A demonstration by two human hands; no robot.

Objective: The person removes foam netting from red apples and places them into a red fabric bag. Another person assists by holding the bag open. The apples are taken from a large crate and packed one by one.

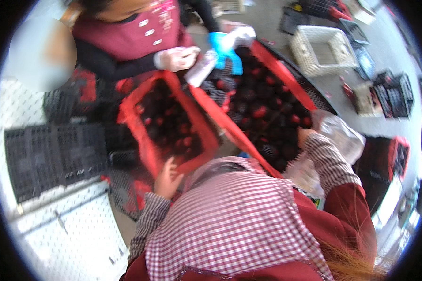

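Observation:
My left hand [167,179] hovers at the near end of a crate lined in red [144,140], fingers apart and nothing visible in them. That crate holds many dark and red round fruits [168,123], blurred. On the right, my right hand [304,137] reaches to the edge of a larger black crate [299,80] with a red liner [232,135]. Dark round fruits [260,102] fill it, several apparently in dark net sleeves. The fingers of this hand are partly hidden, so what they grip is unclear. Clear plastic bags [341,135] lie beside my right wrist.
Across the crates, a co-worker's gloved hands [177,58] are near a blue object [227,52] and a pale packet [202,68]. Black crates [56,154] stand at left. A white basket [323,51] and more crates [394,95] sit on the floor at right.

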